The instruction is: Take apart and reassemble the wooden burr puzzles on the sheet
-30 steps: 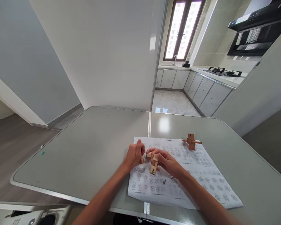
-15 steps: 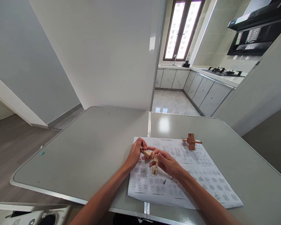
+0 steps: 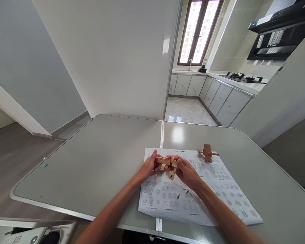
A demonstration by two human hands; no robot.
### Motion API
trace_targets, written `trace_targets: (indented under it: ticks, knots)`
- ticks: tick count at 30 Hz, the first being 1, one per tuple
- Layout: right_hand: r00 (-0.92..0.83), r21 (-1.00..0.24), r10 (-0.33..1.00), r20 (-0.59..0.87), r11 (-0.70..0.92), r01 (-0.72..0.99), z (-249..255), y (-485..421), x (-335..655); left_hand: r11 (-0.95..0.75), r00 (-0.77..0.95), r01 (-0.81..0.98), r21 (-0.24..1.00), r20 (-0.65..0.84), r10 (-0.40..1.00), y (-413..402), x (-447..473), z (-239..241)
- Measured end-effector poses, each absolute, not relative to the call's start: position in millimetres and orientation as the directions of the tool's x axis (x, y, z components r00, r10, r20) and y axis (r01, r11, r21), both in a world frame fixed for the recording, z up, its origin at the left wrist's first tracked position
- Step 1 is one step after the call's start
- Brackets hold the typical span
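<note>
Above a printed instruction sheet, both hands grip light wooden puzzle pieces. My left hand is closed on the left end of a notched wooden piece, thumb up along its end. My right hand pinches a wooden piece marked "3", which hangs tilted below the fingers. The pieces meet between the two hands; whether they interlock is hidden by the fingers. On the sheet's far right part stands an assembled wooden cross puzzle, one flat piece upright and a thin bar sideways.
The sheet lies on a grey folding table with a metal seam down its middle. A small teal bit rests near the left edge. Beyond are a white wall panel and a kitchen with a stove.
Both hands have risen slightly and the right has drawn the "3" piece up and tilted it. The left thumb now points upward, and more of the pieces shows between the hands.
</note>
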State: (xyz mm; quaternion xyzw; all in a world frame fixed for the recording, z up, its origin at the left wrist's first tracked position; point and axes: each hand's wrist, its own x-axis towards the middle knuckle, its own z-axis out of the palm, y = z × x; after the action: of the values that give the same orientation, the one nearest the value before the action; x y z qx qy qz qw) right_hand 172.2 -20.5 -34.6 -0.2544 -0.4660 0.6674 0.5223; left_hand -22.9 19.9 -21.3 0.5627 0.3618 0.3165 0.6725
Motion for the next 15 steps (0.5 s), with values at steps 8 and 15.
trace_targets:
  ticks: [8, 15]
  knots:
    - [-0.137, -0.881, 0.983, 0.118, 0.04, -0.472, -39, -15, 177, 0.18, 0.508, -0.215, 0.96, -0.047, 0.86, 22, -22, -19]
    - [-0.01, -0.889, 0.998, 0.066, 0.055, -0.454, -44, -11, 180, 0.079, 0.514, -0.203, 0.976, 0.038, 0.857, 24, -22, -28]
